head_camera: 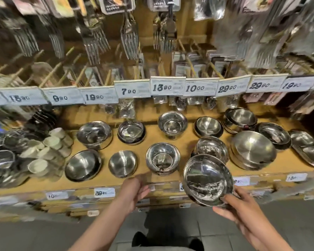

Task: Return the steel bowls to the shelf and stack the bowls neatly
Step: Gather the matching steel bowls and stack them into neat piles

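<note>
Held bowl (208,180) tilted toward the camera, gripped at its lower rim by right hand (243,212), fingers curled under and thumb on the edge, just in front of the shelf (170,142) lip. Left hand (134,192) empty, fingers loosely bent, hovering at the shelf's front edge, apart from the bowl and just below a stack (162,160) of small bowls. Directly behind the held bowl, another stack (212,148) of similar mirror-polished bowls. Beside that, a larger brushed bowl (255,151), matte and shallow. All round, steel, some glossy with warped reflections, some satin. Shelf board wooden, tan. At left, small white cups (49,147), lying jumbled. Above, a row of price tags (168,87) reading 15.90, 9.90, 19.90, 7.90, 13.90, 10.00, 29.90, 29.90, 19.90. Higher up, packaged forks (129,38) hanging on pegs, blurred. Lower front tags mostly too smeared to read.
</note>
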